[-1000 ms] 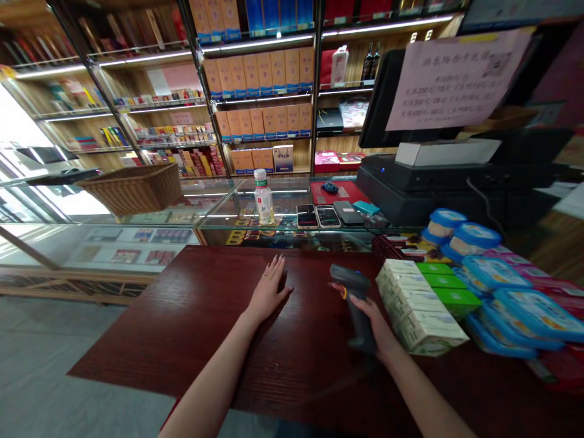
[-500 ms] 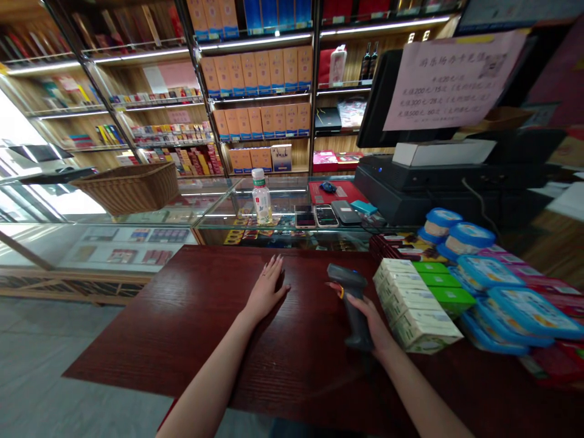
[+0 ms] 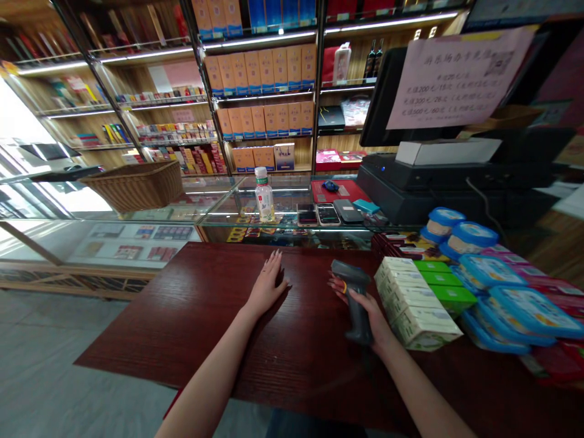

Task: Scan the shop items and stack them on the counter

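My left hand (image 3: 268,286) lies on the dark red wooden counter (image 3: 191,316), its fingers stretched out and nothing in it. To the right, my right hand (image 3: 371,313) is wrapped around the handle of a dark grey barcode scanner (image 3: 358,304). The scanner's head points away and to the left, over the counter. Just right of that hand stands a row of pale green and white boxes (image 3: 413,304), with green boxes (image 3: 444,286) beside them. Beyond my left hand, a white bottle (image 3: 264,198) with a green neck band stands on the glass case.
Blue-lidded tubs (image 3: 524,310) are stacked at the right. Several phones (image 3: 327,214) lie on the glass case (image 3: 232,198). A monitor with a paper sign (image 3: 456,79) stands back right, and a wicker basket (image 3: 137,185) back left. Stocked shelves line the wall.
The view has shifted slightly. The fingers of my right hand have shifted a little at the scanner's handle, and my left hand stays flat on the counter.
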`<state>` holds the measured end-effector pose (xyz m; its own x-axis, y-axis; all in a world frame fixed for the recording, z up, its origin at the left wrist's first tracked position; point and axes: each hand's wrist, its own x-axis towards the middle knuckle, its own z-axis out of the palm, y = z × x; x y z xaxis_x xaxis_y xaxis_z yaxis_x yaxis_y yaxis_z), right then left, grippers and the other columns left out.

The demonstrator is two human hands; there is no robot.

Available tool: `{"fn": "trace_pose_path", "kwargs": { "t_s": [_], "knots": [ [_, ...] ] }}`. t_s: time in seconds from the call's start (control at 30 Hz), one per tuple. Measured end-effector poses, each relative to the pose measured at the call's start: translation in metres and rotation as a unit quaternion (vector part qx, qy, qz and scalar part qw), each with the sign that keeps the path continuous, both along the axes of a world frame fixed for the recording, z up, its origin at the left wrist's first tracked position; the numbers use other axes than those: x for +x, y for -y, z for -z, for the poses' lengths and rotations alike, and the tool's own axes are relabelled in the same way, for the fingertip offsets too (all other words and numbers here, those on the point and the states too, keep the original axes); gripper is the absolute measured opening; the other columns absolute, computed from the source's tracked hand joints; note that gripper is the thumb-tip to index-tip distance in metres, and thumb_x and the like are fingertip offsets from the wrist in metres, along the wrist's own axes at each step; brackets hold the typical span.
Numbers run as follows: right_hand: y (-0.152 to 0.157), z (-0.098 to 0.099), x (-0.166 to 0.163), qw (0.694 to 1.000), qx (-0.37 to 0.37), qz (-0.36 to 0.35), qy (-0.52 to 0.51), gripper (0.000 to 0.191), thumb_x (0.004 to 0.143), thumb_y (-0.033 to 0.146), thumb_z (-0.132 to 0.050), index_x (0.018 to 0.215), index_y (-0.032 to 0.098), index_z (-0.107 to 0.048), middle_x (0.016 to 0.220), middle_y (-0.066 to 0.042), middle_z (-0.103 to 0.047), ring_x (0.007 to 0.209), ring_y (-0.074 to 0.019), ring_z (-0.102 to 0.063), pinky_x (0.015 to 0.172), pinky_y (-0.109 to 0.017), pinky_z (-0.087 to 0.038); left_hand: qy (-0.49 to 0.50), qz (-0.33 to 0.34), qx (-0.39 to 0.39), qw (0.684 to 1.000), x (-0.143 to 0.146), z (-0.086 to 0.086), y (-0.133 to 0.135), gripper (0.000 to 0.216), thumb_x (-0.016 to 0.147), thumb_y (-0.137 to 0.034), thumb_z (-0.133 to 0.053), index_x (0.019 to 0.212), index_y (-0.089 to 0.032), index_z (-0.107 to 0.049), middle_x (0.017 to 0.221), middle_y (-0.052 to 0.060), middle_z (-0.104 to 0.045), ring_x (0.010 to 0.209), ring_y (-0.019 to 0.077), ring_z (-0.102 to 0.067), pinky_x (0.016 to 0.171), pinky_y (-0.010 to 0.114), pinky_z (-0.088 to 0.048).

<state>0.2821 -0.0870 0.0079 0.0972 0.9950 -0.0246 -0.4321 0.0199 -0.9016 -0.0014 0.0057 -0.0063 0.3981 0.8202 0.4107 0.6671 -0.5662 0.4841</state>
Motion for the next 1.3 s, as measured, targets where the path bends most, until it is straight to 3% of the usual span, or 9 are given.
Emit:
{"fn": "trace_pose_path", "kwargs": {
  "t_s": [0.27,0.4,0.5,0.6,0.77,0.9,1.0,1.13,1.3],
  "knots": [
    [0.006,-0.013,0.000,1.000,0.011,-0.021,-0.006,0.038,0.075,0.050,-0.084,0.098,0.020,-0.081,0.108,-0.011,-0.079,0.099,-0.0295,-0.075,0.106,-0.047,-0.050,-0.010,0.051,-0.030,0.998,0.003,-0.010,0.004,0.061,0.096,-0.033,-0.058,0.156,-0.028,-0.045,0.162,0.006,-0.044,0.156,0.0234,-0.031,0.129,0.052,-0.028],
    [0.023,-0.030,-0.006,0.999,0.019,-0.038,-0.008,0.038,0.076,0.046,-0.084,0.102,0.021,-0.076,0.088,-0.006,-0.074,0.072,-0.0218,-0.073,0.072,-0.037,-0.060,0.036,0.018,-0.003,0.999,0.005,-0.016,0.008,0.053,0.100,-0.035,-0.052,0.152,-0.026,-0.050,0.157,0.006,-0.052,0.151,0.0221,-0.042,0.129,0.049,-0.030],
    [0.051,-0.044,-0.011,0.998,0.037,-0.048,-0.016,0.036,0.080,0.042,-0.080,0.108,0.023,-0.070,0.083,-0.001,-0.071,0.053,-0.0146,-0.064,0.048,-0.028,-0.052,0.026,0.057,0.048,0.997,0.018,-0.024,0.016,0.050,0.102,-0.034,-0.048,0.152,-0.025,-0.050,0.156,0.007,-0.053,0.151,0.0207,-0.042,0.130,0.049,-0.028],
    [0.088,-0.052,-0.007,0.999,0.034,-0.033,0.008,0.032,0.083,0.042,-0.078,0.106,0.023,-0.067,0.075,0.001,-0.068,0.043,-0.0113,-0.056,0.039,-0.024,-0.045,0.016,0.141,0.088,0.986,0.052,-0.039,0.031,0.053,0.104,-0.032,-0.046,0.156,-0.025,-0.043,0.160,0.007,-0.049,0.153,0.0192,-0.038,0.130,0.048,-0.028],
    [0.149,-0.050,0.017,0.995,0.029,0.066,0.075,0.029,0.081,0.044,-0.080,0.095,0.021,-0.067,0.063,0.001,-0.064,0.039,-0.0101,-0.048,0.035,-0.023,-0.039,0.002,0.271,0.149,0.951,0.148,-0.068,0.070,0.061,0.104,-0.038,-0.050,0.160,-0.020,-0.034,0.167,0.011,-0.036,0.159,0.0204,-0.025,0.131,0.047,-0.025],
    [0.188,-0.043,0.038,0.983,0.015,0.173,0.060,0.027,0.079,0.044,-0.079,0.091,0.023,-0.065,0.071,0.000,-0.067,0.040,-0.0091,-0.047,0.033,-0.022,-0.035,-0.045,0.294,0.167,0.940,0.218,-0.075,0.093,0.065,0.100,-0.041,-0.056,0.158,-0.019,-0.037,0.168,0.013,-0.033,0.160,0.0255,-0.019,0.130,0.052,-0.023],
    [0.208,-0.036,0.051,0.973,0.013,0.227,0.040,0.026,0.077,0.043,-0.078,0.091,0.025,-0.065,0.076,0.001,-0.068,0.041,-0.0089,-0.048,0.033,-0.022,-0.033,-0.066,0.285,0.167,0.942,0.244,-0.071,0.103,0.059,0.099,-0.033,-0.057,0.154,-0.015,-0.043,0.168,0.015,-0.033,0.160,0.0283,-0.020,0.129,0.052,-0.025],
    [0.224,-0.031,0.062,0.970,0.013,0.242,0.018,0.027,0.075,0.044,-0.078,0.090,0.025,-0.065,0.072,0.002,-0.068,0.040,-0.0093,-0.047,0.033,-0.023,-0.033,-0.056,0.289,0.175,0.940,0.229,-0.064,0.116,0.051,0.101,-0.023,-0.052,0.152,-0.019,-0.048,0.159,0.012,-0.048,0.154,0.0276,-0.036,0.127,0.051,-0.030],
    [0.221,-0.033,0.058,0.980,0.006,0.197,-0.001,0.029,0.074,0.044,-0.080,0.090,0.025,-0.064,0.059,0.004,-0.062,0.035,-0.0096,-0.044,0.032,-0.023,-0.032,-0.046,0.255,0.144,0.955,0.156,-0.056,0.139,0.054,0.101,-0.024,-0.052,0.154,-0.025,-0.046,0.136,0.010,-0.064,0.130,0.0243,-0.059,0.112,0.040,-0.049]
  ]
}}
